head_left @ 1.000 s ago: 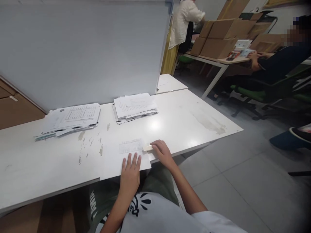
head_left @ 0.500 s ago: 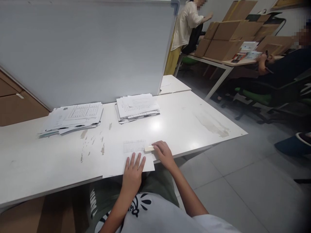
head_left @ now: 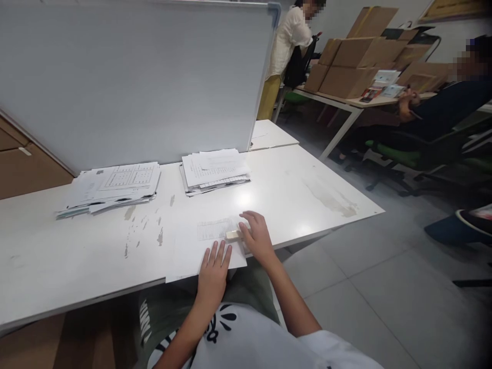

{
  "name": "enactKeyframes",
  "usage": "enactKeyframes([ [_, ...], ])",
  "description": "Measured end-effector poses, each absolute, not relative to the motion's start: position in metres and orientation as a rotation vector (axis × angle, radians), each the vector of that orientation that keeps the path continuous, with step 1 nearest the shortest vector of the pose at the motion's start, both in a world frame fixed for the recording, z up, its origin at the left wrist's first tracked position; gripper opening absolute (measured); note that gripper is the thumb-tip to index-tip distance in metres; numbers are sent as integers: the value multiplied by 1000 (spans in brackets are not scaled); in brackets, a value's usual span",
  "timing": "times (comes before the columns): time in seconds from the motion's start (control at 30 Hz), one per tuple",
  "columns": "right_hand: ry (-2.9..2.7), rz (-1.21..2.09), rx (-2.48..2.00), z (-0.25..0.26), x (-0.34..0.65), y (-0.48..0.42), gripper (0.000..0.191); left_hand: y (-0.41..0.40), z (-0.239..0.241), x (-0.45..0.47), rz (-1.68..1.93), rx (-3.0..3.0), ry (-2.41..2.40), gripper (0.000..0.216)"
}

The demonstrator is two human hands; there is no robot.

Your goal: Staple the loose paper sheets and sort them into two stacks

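Note:
A sheet of white paper (head_left: 184, 256) with a printed grid table lies at the near edge of the white table, its lower edge jutting over. My left hand (head_left: 214, 264) rests flat on the sheet, palm down, fingers stretched out below the grid. A small cream-coloured bar (head_left: 232, 235) lies across the sheet's right part, just beyond my left fingertips. Above the bar's right end is my right hand (head_left: 257, 237), thumb and index finger apart. Its other fingers are partly hidden, and the bar's far end is under the hand.
Two paper stacks, one at left (head_left: 111, 187) and one near the middle (head_left: 215, 169), lie before a large whiteboard (head_left: 134, 82). The white table (head_left: 284, 189) has worn patches. Cardboard boxes (head_left: 349, 66) fill another table, where one person stands and another sits.
My right thumb and index finger have spread apart and risen off the bar. My left hand stays flat on the paper. The view has shifted slightly.

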State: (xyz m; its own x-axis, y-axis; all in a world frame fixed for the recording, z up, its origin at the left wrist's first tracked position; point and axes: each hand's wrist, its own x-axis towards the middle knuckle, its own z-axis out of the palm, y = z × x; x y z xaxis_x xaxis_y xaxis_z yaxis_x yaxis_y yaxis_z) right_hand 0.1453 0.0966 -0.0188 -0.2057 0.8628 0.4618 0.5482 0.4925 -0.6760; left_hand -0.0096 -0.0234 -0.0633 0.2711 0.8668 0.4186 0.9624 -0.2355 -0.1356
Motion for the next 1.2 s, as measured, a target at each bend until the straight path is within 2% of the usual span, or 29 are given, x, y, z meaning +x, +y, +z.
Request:
enactKeyframes([
  [0.17, -2091, 376, -1214, 1, 108, 120, 49, -23, -66, -9, -358, -2230, -1718, 67],
  [0.37, -2240, 437, -1375, -11, 79, 123, 55, -24, -70, -9, -400, -2238, -1730, 65],
  [0.57, -2365, 461, -1420, -15, 79, 126, 56, -22, -69, -11, -382, -2295, -1714, 68],
  [0.7, -2260, 521, -1399, -19, 81, 131, 53, -20, -68, -14, -395, -2287, -1646, 64],
  [0.9, -2141, 444, -1369, -32, 95, 131, 58, -33, -56, -37, -342, -2392, -1620, 73],
  [1.03, -2115, 352, -1378, -34, 127, 145, 52, -48, -39, -75, -391, -2346, -1652, 79],
  [1.2, -2111, 354, -1435, -30, 165, 164, 46, -47, -6, -125, -559, -1955, -1987, 58],
])
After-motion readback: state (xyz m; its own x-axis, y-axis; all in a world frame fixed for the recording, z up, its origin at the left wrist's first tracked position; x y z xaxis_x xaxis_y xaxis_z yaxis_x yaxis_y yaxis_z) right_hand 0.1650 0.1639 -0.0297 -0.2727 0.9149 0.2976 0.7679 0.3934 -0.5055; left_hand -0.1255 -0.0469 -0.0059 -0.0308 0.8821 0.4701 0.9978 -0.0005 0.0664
